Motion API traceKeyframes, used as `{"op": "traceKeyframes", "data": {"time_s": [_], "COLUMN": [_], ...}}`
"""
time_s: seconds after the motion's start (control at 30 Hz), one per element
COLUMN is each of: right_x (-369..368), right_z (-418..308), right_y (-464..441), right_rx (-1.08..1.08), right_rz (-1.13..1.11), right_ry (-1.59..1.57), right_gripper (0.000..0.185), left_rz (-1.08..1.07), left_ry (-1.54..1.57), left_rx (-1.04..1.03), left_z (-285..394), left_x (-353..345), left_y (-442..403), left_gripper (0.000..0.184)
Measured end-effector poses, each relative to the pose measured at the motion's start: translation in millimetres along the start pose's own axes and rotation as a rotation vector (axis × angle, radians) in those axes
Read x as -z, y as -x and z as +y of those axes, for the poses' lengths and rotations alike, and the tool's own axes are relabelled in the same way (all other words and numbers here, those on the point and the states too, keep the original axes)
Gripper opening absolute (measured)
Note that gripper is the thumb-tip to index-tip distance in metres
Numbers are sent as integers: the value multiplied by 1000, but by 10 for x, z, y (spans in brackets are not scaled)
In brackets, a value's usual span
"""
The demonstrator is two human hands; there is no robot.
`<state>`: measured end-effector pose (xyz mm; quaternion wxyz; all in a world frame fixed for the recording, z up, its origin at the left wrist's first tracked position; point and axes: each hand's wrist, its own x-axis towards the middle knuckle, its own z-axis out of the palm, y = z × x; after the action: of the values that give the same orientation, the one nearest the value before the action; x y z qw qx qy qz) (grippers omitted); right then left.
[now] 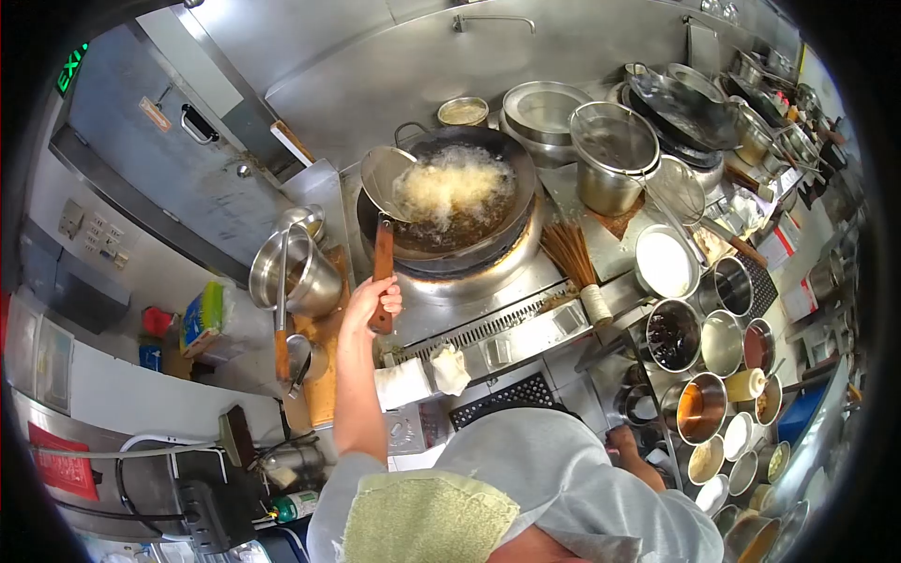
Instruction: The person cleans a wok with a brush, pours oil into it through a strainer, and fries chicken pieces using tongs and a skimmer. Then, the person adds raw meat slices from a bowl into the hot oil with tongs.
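Note:
My left hand point(371, 305) is closed around the wooden handle of a skimmer point(383, 180). The skimmer's round metal bowl sits at the left side of a large wok point(526, 202), over the oil. Pale yellow food point(460, 186) bubbles and foams in that oil, right beside the skimmer; its kind is hard to make out. My right hand point(620, 438) is low at my right side, near the edge of the counter with the pots. Its fingers are too small and dark to read.
Right of the wok lie a bamboo brush point(572, 258) and a pot with a strainer on top point(610, 174). Several sauce and seasoning containers point(702, 408) crowd the right counter. A steel pot point(314, 277) with a wooden-handled ladle point(282, 319) stands at left. A white cloth point(404, 383) hangs on the stove's front edge.

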<state>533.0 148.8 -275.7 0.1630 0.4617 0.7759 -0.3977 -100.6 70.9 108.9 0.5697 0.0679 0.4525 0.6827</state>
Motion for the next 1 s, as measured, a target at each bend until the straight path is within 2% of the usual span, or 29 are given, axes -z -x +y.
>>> {"op": "traceKeyframes", "data": {"time_s": [0.03,0.1,0.2,0.23,0.4,0.63,0.73,0.83,0.9,0.93,0.97,1.0], "right_x": [13,185,70,248,308,239,76,114,-17,87,210,232], "right_z": [-24,-114,-145,-467,-493,-330,-36,-119,49,-143,-302,-334], "right_y": [-4,-65,-220,-65,-213,-452,-605,-625,-774,-665,-499,-460], "right_rx": [-2,440,-209,-415,-368,-280,152,-127,-140,-147,-339,-351], "right_rz": [24,15,13,102,82,42,124,74,86,92,16,24], "right_ry": [-53,748,-251,-622,-541,-389,-1,-310,-344,-361,-585,-586], "right_gripper": [25,24,21,19,20,21,20,20,21,21,21,21], "left_rz": [-41,-74,-47,-34,123,209,250,247,226,217,207,197], "left_ry": [60,121,85,47,-180,-302,-369,-368,-362,-360,-357,-354], "left_rx": [43,100,103,75,-71,-203,-230,-197,-164,-144,-123,-102], "left_z": [17,2,-25,-51,-134,-122,-110,-85,-76,-69,-63,-60], "left_x": [62,97,-14,-57,-107,-45,-42,-87,-162,-188,-210,-230], "left_y": [43,146,413,502,669,648,550,479,468,453,434,413], "left_gripper": [13,13,7,8,12,8,7,6,7,7,7,7]}}
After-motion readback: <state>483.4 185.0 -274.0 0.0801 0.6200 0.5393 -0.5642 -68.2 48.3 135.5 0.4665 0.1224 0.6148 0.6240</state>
